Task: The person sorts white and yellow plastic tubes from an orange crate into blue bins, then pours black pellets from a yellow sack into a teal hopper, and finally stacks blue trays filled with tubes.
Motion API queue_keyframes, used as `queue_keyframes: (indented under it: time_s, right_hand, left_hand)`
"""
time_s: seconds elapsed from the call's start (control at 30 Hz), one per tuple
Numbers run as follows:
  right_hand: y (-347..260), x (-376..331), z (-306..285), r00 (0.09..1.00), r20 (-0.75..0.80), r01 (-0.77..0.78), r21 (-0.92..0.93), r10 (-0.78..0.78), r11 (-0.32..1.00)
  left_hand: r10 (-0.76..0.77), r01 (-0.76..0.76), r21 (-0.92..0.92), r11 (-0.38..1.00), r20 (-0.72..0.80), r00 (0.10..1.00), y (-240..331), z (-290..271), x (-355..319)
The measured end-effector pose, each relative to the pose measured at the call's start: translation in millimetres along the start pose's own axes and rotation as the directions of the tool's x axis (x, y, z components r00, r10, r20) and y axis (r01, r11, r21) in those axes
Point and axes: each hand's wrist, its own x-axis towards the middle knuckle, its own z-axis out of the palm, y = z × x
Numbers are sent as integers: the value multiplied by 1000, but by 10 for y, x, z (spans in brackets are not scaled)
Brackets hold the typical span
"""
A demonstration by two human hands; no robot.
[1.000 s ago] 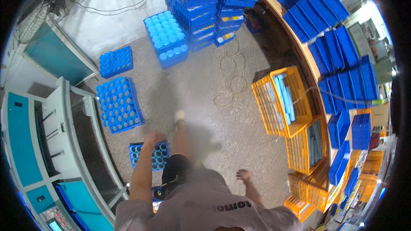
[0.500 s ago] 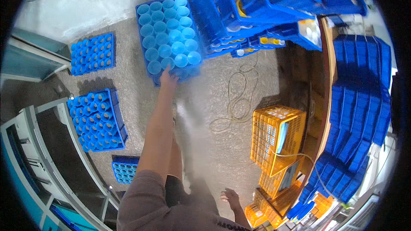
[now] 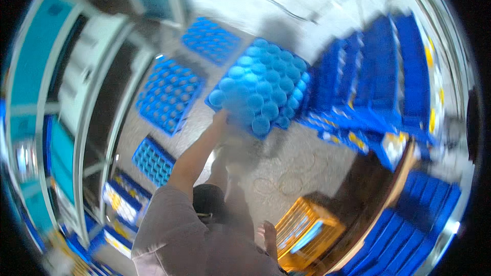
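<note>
A blue tray (image 3: 265, 137) stands ahead, packed with rows of round light-blue cups (image 3: 263, 90) whose open mouths face up. At its near left edge is my left hand (image 3: 222, 118), against the nearest cups; motion blur smears its fingers, so I cannot make out whether it grips one. Low by my side hangs my right hand (image 3: 268, 235), its fingers apart and nothing in them, close to an orange slatted crate (image 3: 307, 227).
Two blue racks of round holders (image 3: 171, 94) (image 3: 210, 40) lie on the floor to the left, with a smaller rack (image 3: 153, 160) nearer. Stacked blue bins (image 3: 353, 71) rise at the right. A thin looped cable (image 3: 290, 183) lies on the floor.
The view has swung left, so the cup tray appears further right and turned. My left hand has shifted from the tray's near row towards its near left corner. My right hand stays low and empty.
</note>
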Motion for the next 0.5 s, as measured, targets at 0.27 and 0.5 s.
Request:
queue_keyframes:
  time_s: [0.27, 0.5]
  right_hand:
    - [-365, 1458, -1350, 277, 959, 955, -281, -57, -93]
    - [-1027, 1739, -1168, 751, 655, 608, -639, -80, 472]
  left_hand:
    - [230, -472, -508, 721, -467, 854, -494, -3059, -3098]
    - [131, -703, -653, 282, -699, 703, -450, -5452, -3733]
